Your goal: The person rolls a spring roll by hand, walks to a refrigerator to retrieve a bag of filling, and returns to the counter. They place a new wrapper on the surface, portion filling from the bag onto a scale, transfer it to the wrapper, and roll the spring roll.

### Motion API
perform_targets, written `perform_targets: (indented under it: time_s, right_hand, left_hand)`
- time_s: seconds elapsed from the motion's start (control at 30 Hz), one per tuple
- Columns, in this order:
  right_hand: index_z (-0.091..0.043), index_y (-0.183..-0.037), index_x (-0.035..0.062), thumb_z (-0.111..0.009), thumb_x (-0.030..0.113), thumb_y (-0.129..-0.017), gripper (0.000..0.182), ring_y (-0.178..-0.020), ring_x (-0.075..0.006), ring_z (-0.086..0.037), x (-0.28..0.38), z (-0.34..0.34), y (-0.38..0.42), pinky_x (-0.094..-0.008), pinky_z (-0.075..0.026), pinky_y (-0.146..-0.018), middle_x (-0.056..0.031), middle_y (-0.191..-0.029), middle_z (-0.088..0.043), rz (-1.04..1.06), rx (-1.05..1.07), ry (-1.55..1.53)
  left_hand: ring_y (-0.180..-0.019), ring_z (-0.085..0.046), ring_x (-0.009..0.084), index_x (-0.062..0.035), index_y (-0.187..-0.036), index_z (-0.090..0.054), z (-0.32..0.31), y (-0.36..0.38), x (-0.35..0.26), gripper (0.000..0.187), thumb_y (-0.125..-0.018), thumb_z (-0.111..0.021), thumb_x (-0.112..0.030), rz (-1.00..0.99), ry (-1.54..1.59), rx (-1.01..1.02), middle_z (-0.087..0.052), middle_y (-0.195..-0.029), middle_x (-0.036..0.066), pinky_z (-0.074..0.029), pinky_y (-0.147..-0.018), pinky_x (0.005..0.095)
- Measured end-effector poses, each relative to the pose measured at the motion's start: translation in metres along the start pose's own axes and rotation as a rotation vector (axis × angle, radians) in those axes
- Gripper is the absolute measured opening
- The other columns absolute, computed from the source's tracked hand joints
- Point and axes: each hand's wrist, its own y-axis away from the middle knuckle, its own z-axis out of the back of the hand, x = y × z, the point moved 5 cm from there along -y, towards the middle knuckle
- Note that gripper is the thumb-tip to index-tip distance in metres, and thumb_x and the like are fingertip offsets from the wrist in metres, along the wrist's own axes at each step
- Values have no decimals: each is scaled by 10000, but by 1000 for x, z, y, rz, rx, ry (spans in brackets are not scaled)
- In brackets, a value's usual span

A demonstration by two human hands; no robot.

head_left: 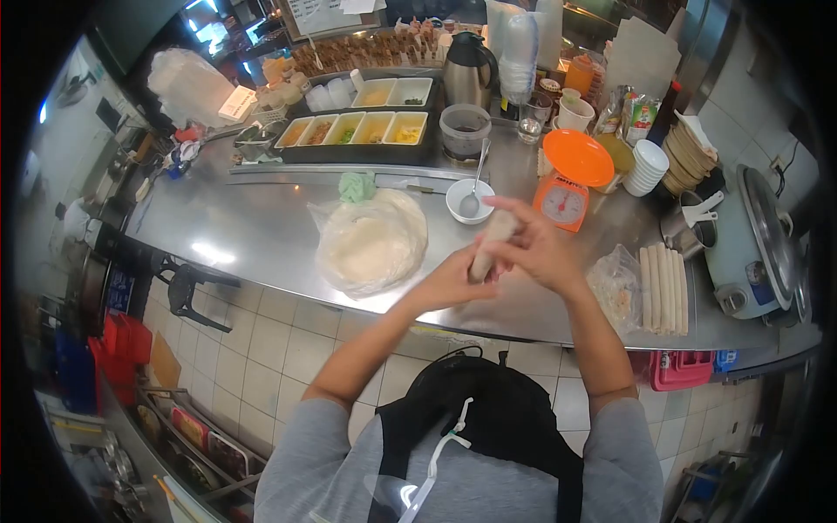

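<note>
Both my hands are closed around a pale, sausage-shaped roll (pixel 496 241), held at a slant above the steel counter. My left hand (pixel 455 279) grips its lower end, and my right hand (pixel 547 251) holds the upper part from the right. Just behind them stands a white bowl (pixel 457 207) with a metal spoon (pixel 476 185) in it. On the left lie a stack of round, thin pale sheets (pixel 375 246), partly in clear plastic, and a crumpled green cloth (pixel 357 186). Several similar long rolls (pixel 664 288) lie side by side at the right, beside a plastic bag (pixel 617 292).
An orange scale (pixel 560 202) stands behind my right hand. Containers of fillings (pixel 356 129), a lidded tub (pixel 465 131) and a steel jug (pixel 467 74) line the back. A large cooker (pixel 748 253) sits far right. The counter's front edge (pixel 488 329) runs before my body.
</note>
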Motion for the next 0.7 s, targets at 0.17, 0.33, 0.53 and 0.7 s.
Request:
perform_targets:
  time_s: [0.17,0.33,0.53,0.7]
  right_hand:
    - [-499,-1242,124,-738,106,-709,584,-736,-92,-506,48,-17,-8,-220,-418,-665,0,-1090,-548,231,-91,626]
    - [-606,-985,77,-742,144,-687,334,-1004,-225,-534,52,-12,-17,-314,-439,-826,-79,-1141,-519,597,77,1037]
    - [-643,-925,78,-741,150,-691,264,-1082,-254,-509,48,-21,-32,-350,-411,-911,-89,-1164,-518,502,46,883]
    - [-673,-877,72,-731,142,-702,197,-1065,-255,-512,5,-30,-59,-357,-414,-889,-83,-1114,-544,490,248,915]
  left_hand:
    - [-720,-506,67,-29,-1007,-610,3,-7,-10,205,-832,-638,-133,-120,140,-515,-578,-806,-6,-417,-632,231]
    - [-663,-498,47,-26,-962,-623,4,0,-8,191,-849,-629,-179,-7,60,-518,-557,-731,-23,-392,-577,219]
    - [-569,-464,42,-57,-889,-618,20,18,24,171,-853,-625,-224,147,134,-551,-505,-649,-42,-374,-512,218]
    - [-539,-454,52,-49,-859,-598,31,35,31,182,-852,-629,-227,183,127,-529,-495,-620,-33,-373,-491,221]
